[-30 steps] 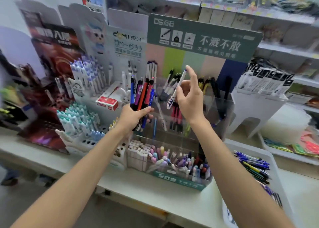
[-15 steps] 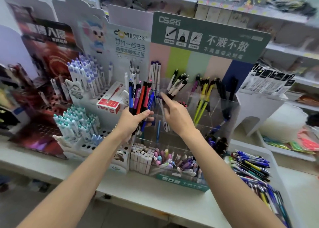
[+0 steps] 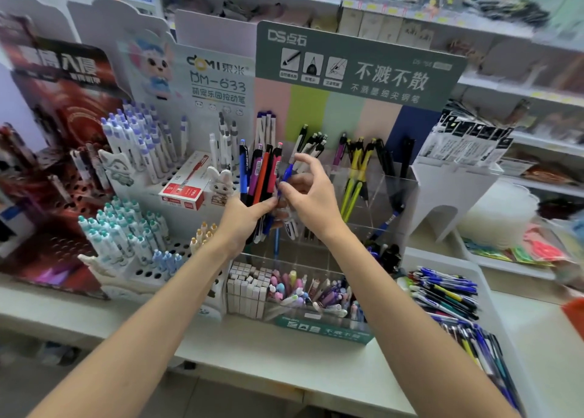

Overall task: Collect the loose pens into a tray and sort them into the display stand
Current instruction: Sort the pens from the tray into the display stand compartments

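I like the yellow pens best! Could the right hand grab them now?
Probably not yet: the right hand is pinching a blue pen. The yellow pens stand close beside it, tops uncovered.

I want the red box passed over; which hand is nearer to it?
Left. The left hand, gripping a bundle of pens, is just right of the red box; the right hand is farther right, pinching a blue pen.
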